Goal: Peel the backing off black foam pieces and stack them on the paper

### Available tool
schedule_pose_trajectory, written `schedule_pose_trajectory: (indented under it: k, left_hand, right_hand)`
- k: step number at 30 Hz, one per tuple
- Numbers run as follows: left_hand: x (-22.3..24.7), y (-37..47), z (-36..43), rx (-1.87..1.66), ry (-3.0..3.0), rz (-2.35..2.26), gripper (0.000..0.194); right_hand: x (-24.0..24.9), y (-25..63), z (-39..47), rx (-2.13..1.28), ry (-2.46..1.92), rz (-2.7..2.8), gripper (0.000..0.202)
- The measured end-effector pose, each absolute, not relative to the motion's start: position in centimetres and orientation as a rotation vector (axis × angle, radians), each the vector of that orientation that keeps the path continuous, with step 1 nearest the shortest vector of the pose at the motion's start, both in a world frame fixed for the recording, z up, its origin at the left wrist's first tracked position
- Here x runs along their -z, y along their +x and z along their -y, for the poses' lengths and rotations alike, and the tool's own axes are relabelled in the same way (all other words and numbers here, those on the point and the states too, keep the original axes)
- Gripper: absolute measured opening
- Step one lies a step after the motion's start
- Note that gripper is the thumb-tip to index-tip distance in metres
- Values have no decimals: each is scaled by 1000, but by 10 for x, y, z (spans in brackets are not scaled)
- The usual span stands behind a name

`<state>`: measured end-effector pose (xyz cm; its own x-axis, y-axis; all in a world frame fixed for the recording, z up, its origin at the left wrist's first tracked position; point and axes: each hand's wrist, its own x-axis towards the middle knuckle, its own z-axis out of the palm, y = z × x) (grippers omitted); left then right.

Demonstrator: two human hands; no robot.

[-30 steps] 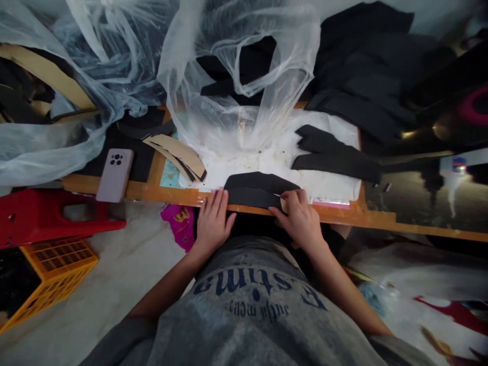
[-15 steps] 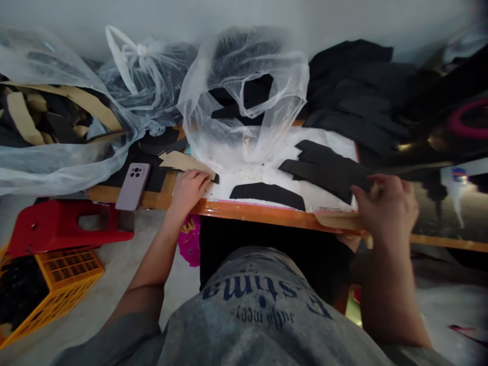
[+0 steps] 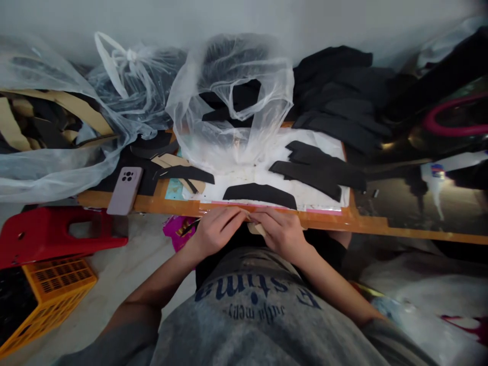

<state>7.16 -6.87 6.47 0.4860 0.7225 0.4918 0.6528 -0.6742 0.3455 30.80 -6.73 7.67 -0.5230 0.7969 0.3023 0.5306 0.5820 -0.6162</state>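
Both my hands meet at the front edge of the table, fingertips nearly touching. My left hand [image 3: 221, 229] is closed in a pinch; a thin dark strip [image 3: 189, 227] juts out past its outer side. My right hand [image 3: 282, 234] is closed on a tan piece [image 3: 256, 230], partly hidden under the fingers. Just behind them a curved black piece [image 3: 259, 193] lies flat on the white sheet [image 3: 244, 175]. To the left is a small pile of tan and black pieces [image 3: 186, 174]. Larger black pieces [image 3: 316, 168] overlap on the right.
Clear plastic bags [image 3: 236, 137] stand along the back, one with tan and black scraps. A dark stack [image 3: 339, 96] rises behind right. A phone [image 3: 125, 190] lies near the left edge. A red stool [image 3: 46, 236] and a yellow crate [image 3: 61, 284] are on the floor.
My left hand has left the small pile and moved right to the table's front edge. My right hand has come left with the tan piece, so both hands are now together.
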Motion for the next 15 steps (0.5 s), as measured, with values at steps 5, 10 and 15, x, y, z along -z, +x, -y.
schedule_pose_trajectory:
  k: [5, 10, 15]
  left_hand:
    - [-81, 87, 66, -1041, 2560, -1083, 31]
    - [-92, 98, 61, -1116, 2390, -965, 46]
    - [-97, 105, 57, -1058, 2329, -769, 41]
  right_hand:
    - [-77, 317, 62, -815, -1028, 2172, 27]
    - [-87, 318, 54, -1409, -1012, 1692, 22]
    - [-87, 317, 53, -1755, -900, 1309, 30]
